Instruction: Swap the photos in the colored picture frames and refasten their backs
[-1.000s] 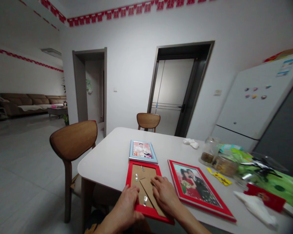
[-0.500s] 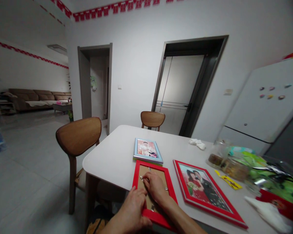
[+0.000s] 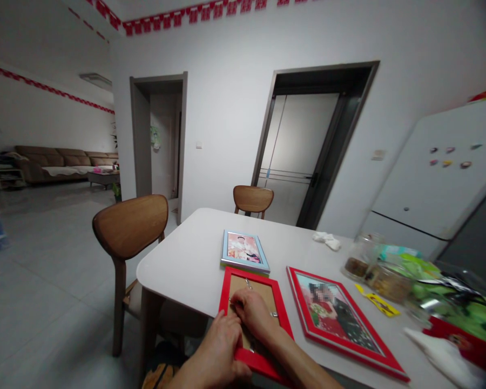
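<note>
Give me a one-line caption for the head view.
Left hand and right hand on the cardboard back of a red picture frame.

White walls [image 3: 235, 108] under a red paper-cut border [image 3: 186, 15], pale tile floor [image 3: 44, 275] running back to a brown sofa [image 3: 60, 162] and low table [image 3: 103, 178]. Two curved wooden chairs [image 3: 129, 227] at a white table [image 3: 178, 265], two dark-framed doorways [image 3: 324, 70], a white fridge [image 3: 441, 183] with magnets at the right, dim even light.

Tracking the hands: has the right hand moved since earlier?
Yes, leftward: the right hand now sits nearly straight below the blue-framed photo, on the red frame's cardboard backing, not off to its right.
</note>
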